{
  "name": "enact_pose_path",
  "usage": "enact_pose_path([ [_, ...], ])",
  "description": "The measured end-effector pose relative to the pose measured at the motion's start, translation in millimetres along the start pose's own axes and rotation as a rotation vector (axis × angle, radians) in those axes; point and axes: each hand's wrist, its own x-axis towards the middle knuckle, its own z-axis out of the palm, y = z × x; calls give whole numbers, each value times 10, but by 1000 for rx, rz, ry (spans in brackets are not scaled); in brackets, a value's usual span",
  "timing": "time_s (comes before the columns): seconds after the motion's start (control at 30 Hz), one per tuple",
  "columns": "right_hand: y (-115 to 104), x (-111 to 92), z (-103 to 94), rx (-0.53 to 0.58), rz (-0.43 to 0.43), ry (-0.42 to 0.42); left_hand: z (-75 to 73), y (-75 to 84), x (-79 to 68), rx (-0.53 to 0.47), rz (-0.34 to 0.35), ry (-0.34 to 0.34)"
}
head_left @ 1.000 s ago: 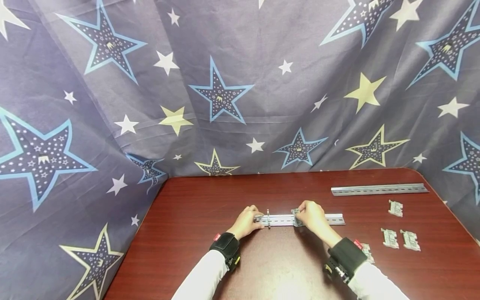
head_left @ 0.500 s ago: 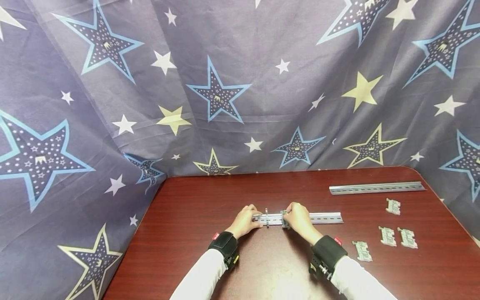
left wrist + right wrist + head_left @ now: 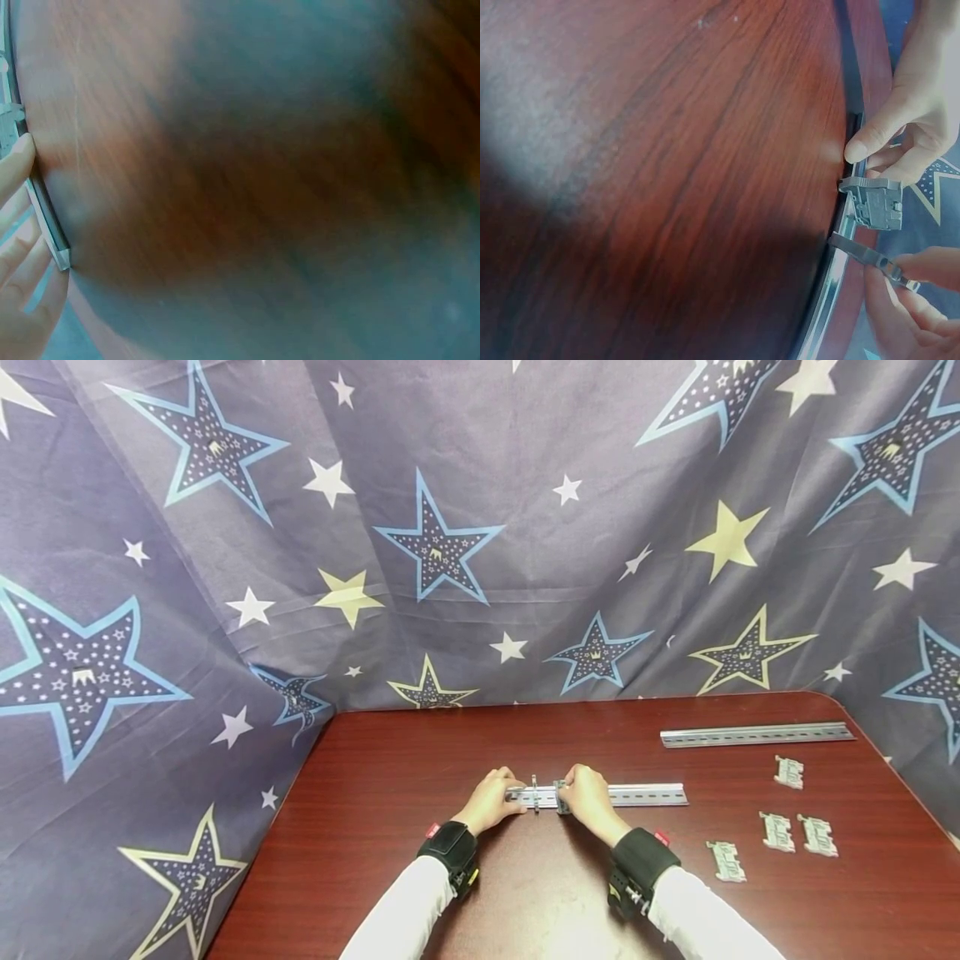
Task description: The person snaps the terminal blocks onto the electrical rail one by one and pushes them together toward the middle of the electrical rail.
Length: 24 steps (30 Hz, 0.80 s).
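A slotted metal DIN rail (image 3: 647, 795) lies across the middle of the table. My left hand (image 3: 489, 803) grips its left end, thumb on the near edge and fingers on the far side. A grey terminal block (image 3: 536, 796) stands upright on the rail just right of that hand. Between thumb and fingers, my right hand (image 3: 589, 797) pinches a second grey terminal block (image 3: 859, 250) at the rail. A small gap parts it from the standing terminal block (image 3: 877, 204) in the right wrist view. In the left wrist view the rail's end (image 3: 52, 225) shows beside the fingers.
Another DIN rail (image 3: 757, 735) lies at the back right of the red-brown table (image 3: 390, 752). Several loose terminal blocks lie on the right, including one at the back (image 3: 789, 772) and one nearer the front (image 3: 726, 862). A star-patterned cloth (image 3: 465, 635) hangs behind.
My right hand has slid left along the rail with its terminal block, closer to the standing one. The left hand has kept its grip on the rail's end.
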Motion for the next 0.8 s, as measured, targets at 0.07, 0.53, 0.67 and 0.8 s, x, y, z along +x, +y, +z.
enact_pose_path([
  [0.07, -2, 9, 19, -2, 6, -3, -3, 2, 1, 1, 0, -2],
  [0.53, -35, 54, 88, -32, -15, -15, 5, 9, -8, -5, 1, 6],
  [0.67, -60, 71, 91, -35, -18, -17, 9, -3, -3, 3, 12, 17],
  [0.8, -98, 99, 105, -57, -23, -13, 2, -4, -7, 6, 15, 25],
])
